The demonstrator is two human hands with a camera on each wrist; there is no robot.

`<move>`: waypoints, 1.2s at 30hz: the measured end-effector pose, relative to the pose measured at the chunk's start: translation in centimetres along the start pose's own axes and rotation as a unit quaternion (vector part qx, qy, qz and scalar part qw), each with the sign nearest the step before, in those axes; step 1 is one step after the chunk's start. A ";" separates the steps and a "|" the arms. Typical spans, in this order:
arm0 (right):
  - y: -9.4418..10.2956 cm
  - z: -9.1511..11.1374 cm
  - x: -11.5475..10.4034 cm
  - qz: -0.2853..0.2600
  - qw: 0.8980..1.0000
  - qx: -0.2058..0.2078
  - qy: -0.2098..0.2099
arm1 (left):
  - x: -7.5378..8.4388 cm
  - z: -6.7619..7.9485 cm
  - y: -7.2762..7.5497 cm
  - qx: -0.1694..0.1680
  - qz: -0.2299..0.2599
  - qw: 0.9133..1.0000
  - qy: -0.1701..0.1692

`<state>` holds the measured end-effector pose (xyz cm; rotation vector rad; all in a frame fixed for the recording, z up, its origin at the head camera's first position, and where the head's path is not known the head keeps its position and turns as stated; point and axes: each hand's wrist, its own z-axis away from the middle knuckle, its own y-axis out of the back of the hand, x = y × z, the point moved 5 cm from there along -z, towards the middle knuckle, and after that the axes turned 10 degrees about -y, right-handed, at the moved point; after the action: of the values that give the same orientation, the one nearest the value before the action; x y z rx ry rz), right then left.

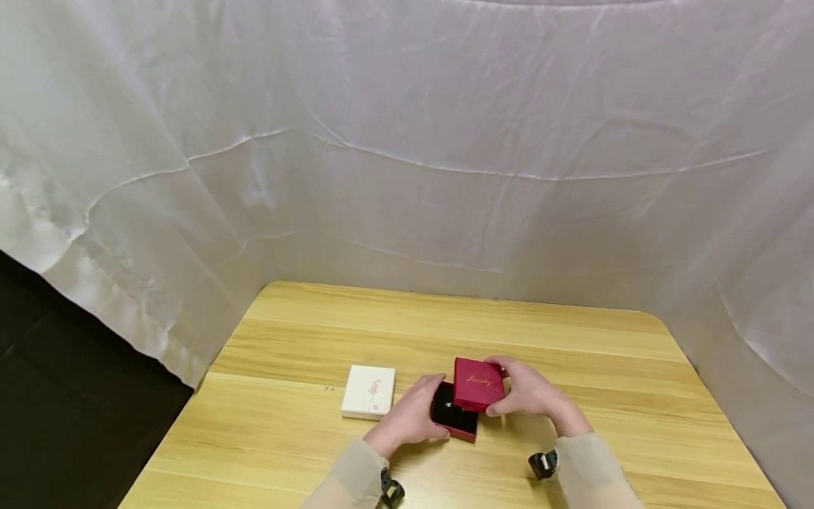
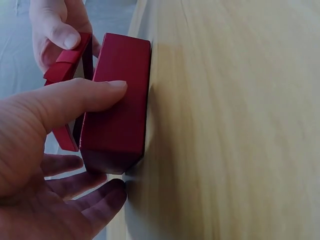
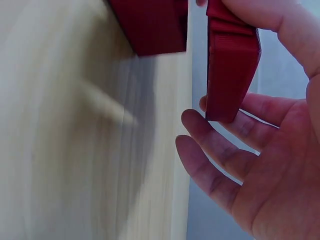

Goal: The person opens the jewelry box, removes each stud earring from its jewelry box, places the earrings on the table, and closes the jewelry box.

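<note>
A red jewelry box base [image 1: 463, 433] with a black insert [image 1: 453, 416] stands on the table. Small shiny pieces of jewelry [image 1: 449, 405] show on the insert. My left hand [image 1: 415, 416] grips this base, its thumb [image 2: 95, 97] along one red side and its fingers around the far side. My right hand [image 1: 529, 387] holds the red lid [image 1: 478, 382], marked with gold lettering, by its edges. In the head view the lid overlaps the base's upper right corner; in the right wrist view a gap parts the lid [image 3: 230, 75] from the base [image 3: 155, 25].
A white square box [image 1: 370, 390] with a pink flower print sits on the wooden table [image 1: 286, 438], left of my left hand. Pale fabric [image 1: 407, 212] hangs behind and at the sides of the table. Black cloth [image 1: 70, 396] lies beyond the left edge.
</note>
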<state>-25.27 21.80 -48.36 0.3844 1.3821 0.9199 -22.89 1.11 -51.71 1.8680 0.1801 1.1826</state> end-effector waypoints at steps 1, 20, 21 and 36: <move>0.2 0.0 0.2 -0.001 1.000 0.003 -0.006 | 0.0 0.0 0.0 -0.001 -0.001 1.000 0.001; 2.4 -2.4 2.9 0.033 0.997 0.058 -0.047 | -0.2 0.5 -0.1 -0.007 -0.021 1.000 0.015; 2.4 -2.5 3.1 0.034 0.996 0.060 -0.051 | -0.3 0.5 -0.1 -0.007 -0.019 1.000 0.015; 2.0 -3.9 4.8 0.034 0.996 0.050 -0.069 | -0.3 0.4 0.0 -0.008 -0.022 0.999 0.027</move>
<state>-29.92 25.52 -50.89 0.5639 1.2981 0.8648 -22.74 0.66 -51.95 1.8109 0.2396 1.2013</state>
